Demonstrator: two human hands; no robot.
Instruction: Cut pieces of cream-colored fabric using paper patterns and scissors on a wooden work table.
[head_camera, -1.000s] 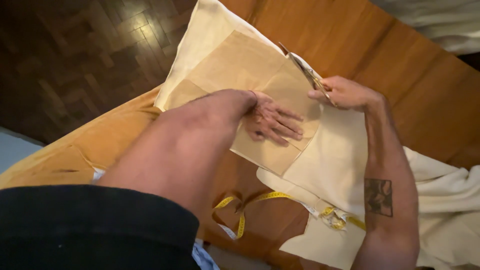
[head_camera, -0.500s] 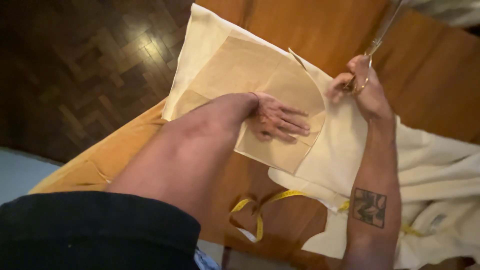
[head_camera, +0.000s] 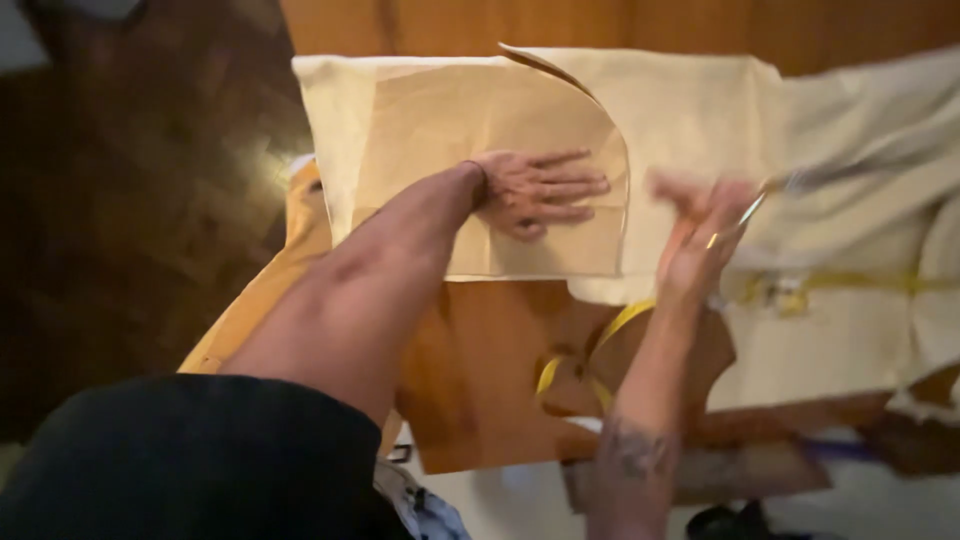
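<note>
- Wooden table (head_camera: 480, 400), warm orange-brown, fills the middle and top of the view; dark parquet floor (head_camera: 130, 200) lies to its left.
- Cream cloth (head_camera: 700, 110) is spread across the far part of the table and runs off to the right in loose folds.
- Tan paper pattern (head_camera: 470, 130) lies flat on the cloth, with a straight lower edge and a curved right edge; one corner at its top curls up.
- Left arm, in a dark sleeve at the shoulder, reaches forward across the table, forearm bare.
- Left hand (head_camera: 535, 190) lies palm down on the paper pattern, fingers spread and pointing right, pressing it onto the cloth.
- Right forearm rises from the bottom edge, with a dark tattoo near the elbow; it is blurred with motion.
- Right hand (head_camera: 700, 230) is just right of the paper's curved edge, above the cloth, well apart from the left hand but at the same level.
- Scissors (head_camera: 800, 185) sit in the right hand, fingers closed around the handles, blades pointing right over the cloth; the blur hides whether the blades are apart.
- Yellow tape measure (head_camera: 600, 345) loops on the bare table below the cloth, between the two forearms, and more of it shows across the cloth to the right.
- No packages or labels can be made out.
</note>
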